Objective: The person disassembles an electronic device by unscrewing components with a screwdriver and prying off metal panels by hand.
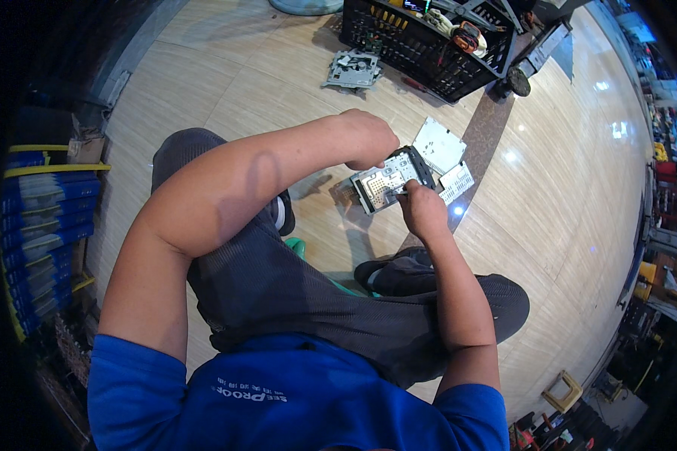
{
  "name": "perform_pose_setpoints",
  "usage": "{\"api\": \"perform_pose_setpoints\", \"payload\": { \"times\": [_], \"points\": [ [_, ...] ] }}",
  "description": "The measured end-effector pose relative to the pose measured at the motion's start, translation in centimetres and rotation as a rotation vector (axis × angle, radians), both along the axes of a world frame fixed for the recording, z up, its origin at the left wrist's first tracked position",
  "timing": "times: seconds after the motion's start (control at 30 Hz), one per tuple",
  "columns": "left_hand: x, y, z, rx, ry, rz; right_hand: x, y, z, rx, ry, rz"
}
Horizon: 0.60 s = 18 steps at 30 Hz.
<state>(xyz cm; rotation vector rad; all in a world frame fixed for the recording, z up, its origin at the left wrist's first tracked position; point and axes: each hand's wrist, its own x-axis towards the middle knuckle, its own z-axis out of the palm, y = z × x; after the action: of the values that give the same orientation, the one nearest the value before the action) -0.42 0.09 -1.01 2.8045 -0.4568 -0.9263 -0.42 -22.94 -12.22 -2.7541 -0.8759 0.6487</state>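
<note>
While a plain metal plate (440,143) and a slotted plate (459,180) lie loose on the floor (271,83), well in from its left edge, the device (391,179) beside them has its perforated metal face (380,183) on, so we judge the work partway. Our left hand (371,140) has its fingers closed on the device's far edge; our right hand (423,210) bunches its fingers over the near edge, gripping what we cannot tell.

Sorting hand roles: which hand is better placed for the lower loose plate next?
Right, probably: the right hand is nearer that plate. The black end of the metal box lies between the plate and the left hand.
</note>
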Motion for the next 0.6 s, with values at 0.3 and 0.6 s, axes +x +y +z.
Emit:
{"api": "perform_pose_setpoints", "payload": {
  "times": [0.3,0.6],
  "points": [
    [0.03,0.02,-0.19,0.000,0.003,-0.003,0.05,0.05,-0.02,0.007,-0.013,-0.007],
    [-0.06,-0.04,0.13,-0.003,0.002,0.007,0.29,-0.24,-0.19,-0.015,-0.002,0.014]
  ]
}}
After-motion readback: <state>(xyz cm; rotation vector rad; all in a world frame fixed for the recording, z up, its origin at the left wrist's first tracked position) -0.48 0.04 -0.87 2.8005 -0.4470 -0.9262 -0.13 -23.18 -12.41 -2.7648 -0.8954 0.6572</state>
